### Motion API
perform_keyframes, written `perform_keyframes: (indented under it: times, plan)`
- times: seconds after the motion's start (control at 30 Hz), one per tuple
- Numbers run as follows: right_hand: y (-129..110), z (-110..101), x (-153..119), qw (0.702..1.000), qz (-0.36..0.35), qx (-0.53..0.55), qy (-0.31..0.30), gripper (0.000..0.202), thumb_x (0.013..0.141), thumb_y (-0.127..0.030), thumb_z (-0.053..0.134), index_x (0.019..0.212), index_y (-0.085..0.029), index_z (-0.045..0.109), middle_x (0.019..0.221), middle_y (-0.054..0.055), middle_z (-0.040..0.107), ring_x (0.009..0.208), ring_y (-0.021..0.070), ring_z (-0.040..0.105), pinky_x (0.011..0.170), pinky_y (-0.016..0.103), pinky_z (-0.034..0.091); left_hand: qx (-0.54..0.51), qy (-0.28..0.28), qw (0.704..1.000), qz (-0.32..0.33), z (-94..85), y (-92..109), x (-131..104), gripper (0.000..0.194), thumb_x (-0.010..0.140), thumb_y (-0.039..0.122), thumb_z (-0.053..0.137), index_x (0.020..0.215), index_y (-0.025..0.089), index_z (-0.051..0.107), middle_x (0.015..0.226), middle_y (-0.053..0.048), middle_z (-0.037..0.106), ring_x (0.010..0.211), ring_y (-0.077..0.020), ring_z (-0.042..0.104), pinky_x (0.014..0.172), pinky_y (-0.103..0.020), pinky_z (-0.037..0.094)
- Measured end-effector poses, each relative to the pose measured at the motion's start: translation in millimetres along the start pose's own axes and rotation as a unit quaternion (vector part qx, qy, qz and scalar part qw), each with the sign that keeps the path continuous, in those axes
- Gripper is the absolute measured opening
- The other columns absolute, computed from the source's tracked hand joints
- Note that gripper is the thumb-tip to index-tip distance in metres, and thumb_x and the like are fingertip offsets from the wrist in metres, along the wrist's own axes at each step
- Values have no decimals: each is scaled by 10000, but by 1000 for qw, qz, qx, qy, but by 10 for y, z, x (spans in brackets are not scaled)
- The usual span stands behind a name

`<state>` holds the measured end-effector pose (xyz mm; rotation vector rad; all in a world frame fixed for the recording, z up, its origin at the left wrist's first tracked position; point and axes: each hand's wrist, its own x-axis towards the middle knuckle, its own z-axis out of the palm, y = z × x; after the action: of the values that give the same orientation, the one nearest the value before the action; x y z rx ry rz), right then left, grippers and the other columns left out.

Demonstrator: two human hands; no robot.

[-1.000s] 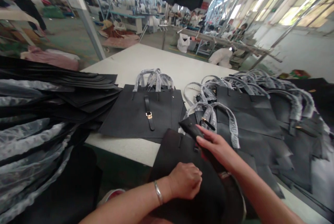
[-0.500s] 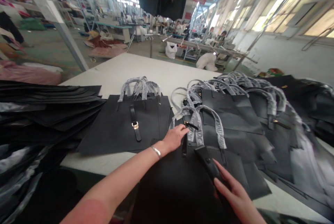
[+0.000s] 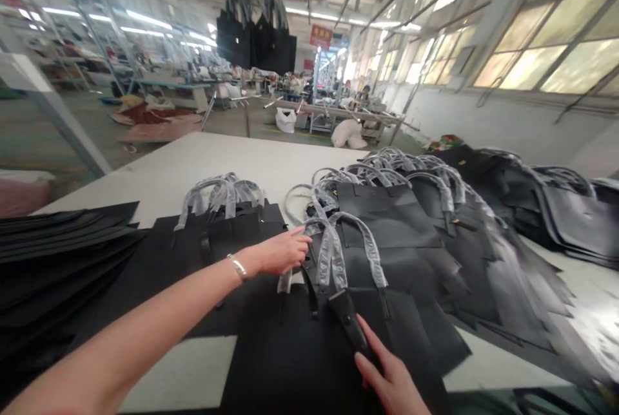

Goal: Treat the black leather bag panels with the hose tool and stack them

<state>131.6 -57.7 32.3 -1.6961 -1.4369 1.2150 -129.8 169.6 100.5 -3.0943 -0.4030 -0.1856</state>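
A black bag (image 3: 285,357) with handles wrapped in clear plastic lies at the table's front edge. At its top edge is my left hand (image 3: 286,251), a silver bracelet on the wrist, fingers closed by the left handle and a black strap (image 3: 310,291); what they pinch is hidden. My right hand (image 3: 382,363) is wrapped round a dark handheld tool (image 3: 347,323), which lies over the bag's front. Another black bag (image 3: 169,260) lies behind my left forearm.
Black pieces (image 3: 62,260) are stacked at the left. Many black bags (image 3: 387,215) overlap at the right on the white table (image 3: 222,154). More bags (image 3: 271,41) hang beyond it, near a metal post (image 3: 72,118).
The view has tilted up and turned right. My left hand has moved left relative to the wrapped handles. My right hand still holds the tool.
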Motion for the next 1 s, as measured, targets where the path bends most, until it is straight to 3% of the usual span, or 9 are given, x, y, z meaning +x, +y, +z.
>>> perform_keyframes:
  times: [0.13,0.27,0.4,0.47,0.53,0.6,0.73,0.87,1.0]
  plan:
    - [-57,1,-6,1000,8,15,7,688,875,-472,530,1489,-201,374,996,39,736,700,187,622,713,309,520,-42,37,998,31,-309,363,-199,107,775,134,578,772,207,656,1150,-64,649,1299,-259,447,1190,-487,142]
    - [-56,10,-19,1000,7,7,17,652,881,-447,532,1483,-245,383,854,6,736,671,185,626,690,305,511,-82,-13,996,11,-312,808,-410,84,769,177,563,718,217,616,845,-52,677,1026,-241,616,1155,-472,247]
    - [-32,34,-12,999,-1,-3,36,636,867,-463,535,1466,-291,411,855,-2,734,689,194,648,705,313,522,-211,-64,957,-189,-3,1166,-604,212,852,302,503,669,203,543,589,-8,590,598,-192,622,819,-409,520]
    - [-49,47,-7,999,-1,1,43,631,853,-482,544,1449,-307,438,883,-4,731,693,194,647,704,315,527,-380,-66,863,-328,194,1327,-667,304,908,423,428,721,198,512,548,14,558,472,-160,566,551,-290,498]
    - [-94,54,-17,999,6,20,45,650,843,-501,554,1447,-286,446,880,0,720,664,183,626,675,311,524,-562,-25,724,-399,369,1499,-702,365,912,527,407,796,190,482,594,21,578,411,-120,518,440,-226,419]
    - [-164,40,-48,998,23,45,41,708,837,-518,563,1468,-233,415,798,-2,689,610,165,581,612,293,497,-688,59,601,-403,502,1673,-708,401,879,575,475,853,174,472,693,-3,621,433,-95,517,461,-220,431]
    - [-322,-80,-177,995,45,88,-19,790,834,-541,588,1507,-219,326,699,-29,606,581,136,516,546,251,416,-794,203,441,-365,640,1926,-634,442,831,549,612,929,127,526,827,-71,654,531,-95,545,592,-286,514]
    - [-461,-199,-370,986,81,99,-108,811,812,-553,619,1502,-231,339,691,-28,585,567,125,501,531,246,399,-823,265,335,-374,673,2043,-515,430,807,497,681,981,123,560,860,-63,633,598,-119,581,668,-344,538]
    - [-586,-177,-485,973,113,113,-165,812,793,-564,634,1490,-252,362,751,-17,599,563,115,526,525,239,404,-826,280,315,-375,698,2114,-435,434,771,495,727,952,122,597,882,-50,609,644,-112,562,693,-343,540]
